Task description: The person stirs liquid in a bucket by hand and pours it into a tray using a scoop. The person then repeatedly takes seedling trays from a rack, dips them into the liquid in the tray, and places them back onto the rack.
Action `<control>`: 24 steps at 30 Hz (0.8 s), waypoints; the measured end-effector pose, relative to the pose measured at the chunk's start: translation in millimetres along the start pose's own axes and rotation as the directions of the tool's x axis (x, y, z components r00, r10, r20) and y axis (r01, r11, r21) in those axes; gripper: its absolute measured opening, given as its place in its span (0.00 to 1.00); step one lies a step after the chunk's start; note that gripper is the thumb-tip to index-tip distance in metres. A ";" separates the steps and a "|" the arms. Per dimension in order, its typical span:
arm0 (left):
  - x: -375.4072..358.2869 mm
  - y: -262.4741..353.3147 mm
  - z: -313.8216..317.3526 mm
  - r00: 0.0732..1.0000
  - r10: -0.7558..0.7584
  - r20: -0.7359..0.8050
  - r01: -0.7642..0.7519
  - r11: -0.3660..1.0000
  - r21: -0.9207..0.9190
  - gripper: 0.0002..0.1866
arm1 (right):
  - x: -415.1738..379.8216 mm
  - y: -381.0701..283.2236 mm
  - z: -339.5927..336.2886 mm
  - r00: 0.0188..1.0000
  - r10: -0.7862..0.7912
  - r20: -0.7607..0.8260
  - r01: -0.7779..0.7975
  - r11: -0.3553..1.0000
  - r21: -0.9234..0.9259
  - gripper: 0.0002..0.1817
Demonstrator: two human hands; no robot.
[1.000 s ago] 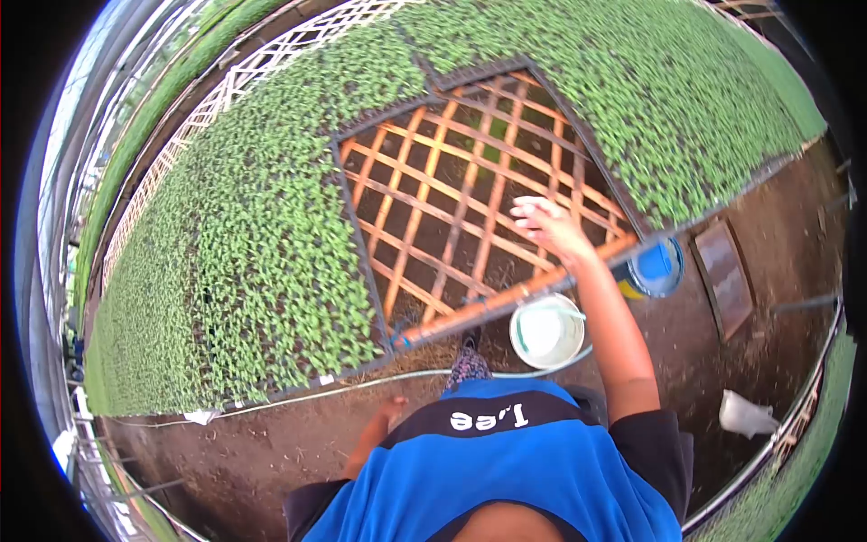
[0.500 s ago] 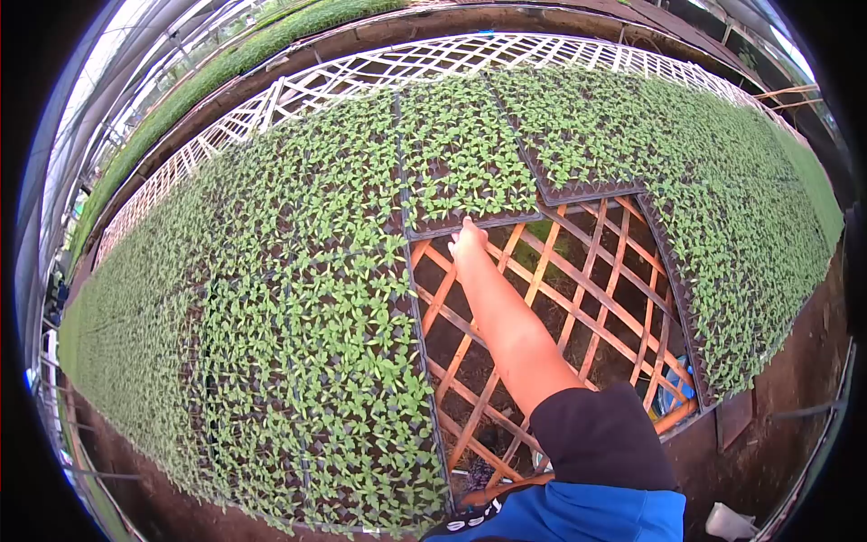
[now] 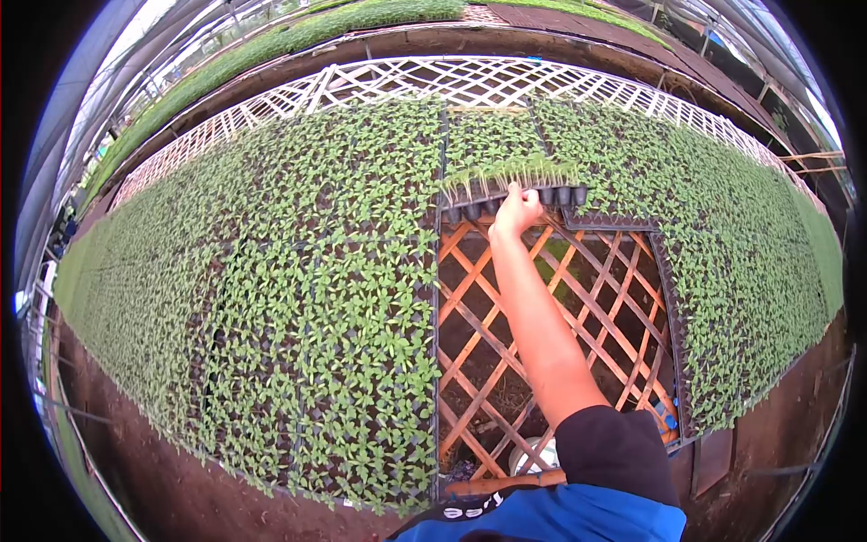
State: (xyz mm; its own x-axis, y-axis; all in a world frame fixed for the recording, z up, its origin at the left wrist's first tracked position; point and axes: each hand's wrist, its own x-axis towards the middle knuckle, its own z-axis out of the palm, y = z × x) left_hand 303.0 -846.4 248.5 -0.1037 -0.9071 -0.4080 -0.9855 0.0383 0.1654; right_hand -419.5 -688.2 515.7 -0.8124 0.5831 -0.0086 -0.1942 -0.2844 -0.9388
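Note:
My right hand (image 3: 517,212) reaches out from the lower right and is closed on the near edge of a black seedling tray (image 3: 470,193). That edge is raised and tilted up, so the dark cell pots (image 3: 562,195) along its side show. Thin pale stems and green seedlings (image 3: 519,170) stand in the tray. Some of my fingers are hidden behind its rim. My left hand is not in view.
Trays of green seedlings (image 3: 352,298) cover the bench on the left, with more seedlings (image 3: 741,289) on the right. Below my arm lies a bare wooden lattice (image 3: 488,361). White lattice (image 3: 397,79) edges the far side. A white bucket (image 3: 533,454) shows under the bench.
The tray's near edge has risen from the lattice and tilted up in my right hand, exposing its cells. The whole view has shifted slightly.

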 end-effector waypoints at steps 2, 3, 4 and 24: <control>-2.6 -48.1 -21.7 0.979 -0.111 -0.169 0.113 0.994 0.006 0.20 | -7.7 -48.2 5.5 0.999 -0.038 -0.003 0.038 0.998 0.058 0.14; -2.8 -70.9 -35.2 0.947 -0.166 -0.275 0.168 0.986 -0.017 0.20 | -17.7 -81.5 6.6 0.999 -0.050 0.016 0.048 0.992 0.115 0.14; -2.0 -92.6 -49.6 0.905 -0.214 -0.367 0.198 0.977 -0.080 0.21 | -20.5 -103.1 12.5 0.998 -0.062 0.003 0.058 0.945 0.321 0.15; -149.5 410.8 -252.9 0.398 0.870 -0.291 -0.371 -0.138 -0.918 0.12 | -65.7 -362.2 18.5 0.904 -0.428 -0.005 0.390 0.818 0.422 0.05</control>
State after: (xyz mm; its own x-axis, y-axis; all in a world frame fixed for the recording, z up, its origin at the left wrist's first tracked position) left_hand -52.3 -801.0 604.6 -0.8594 -0.4498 0.2431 0.2977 -0.0536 0.9532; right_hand -306.0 -637.6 862.7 -0.6485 0.6522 0.3925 -0.7077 -0.3267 -0.6264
